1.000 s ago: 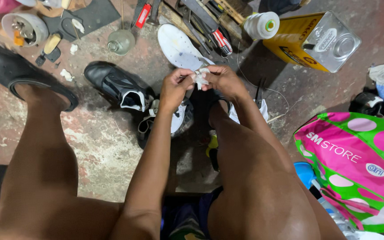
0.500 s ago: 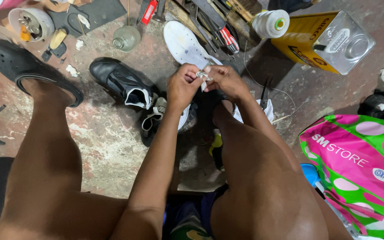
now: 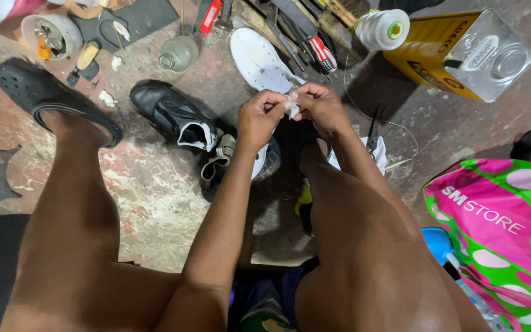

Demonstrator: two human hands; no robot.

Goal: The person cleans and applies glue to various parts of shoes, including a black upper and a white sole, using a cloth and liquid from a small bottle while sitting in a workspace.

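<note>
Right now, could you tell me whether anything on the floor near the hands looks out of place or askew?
Yes: the black shoe lies tipped on its side, and a white sole lies loose beside the tools.

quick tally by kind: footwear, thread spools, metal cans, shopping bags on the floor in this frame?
Footwear: 3 – black clog, black shoe, white shoe
Thread spools: 1 – white spool
Metal cans: 1 – yellow can
Shopping bags: 1 – pink and green bag
Total: 6
Left hand and right hand pinch a small white piece.
</note>
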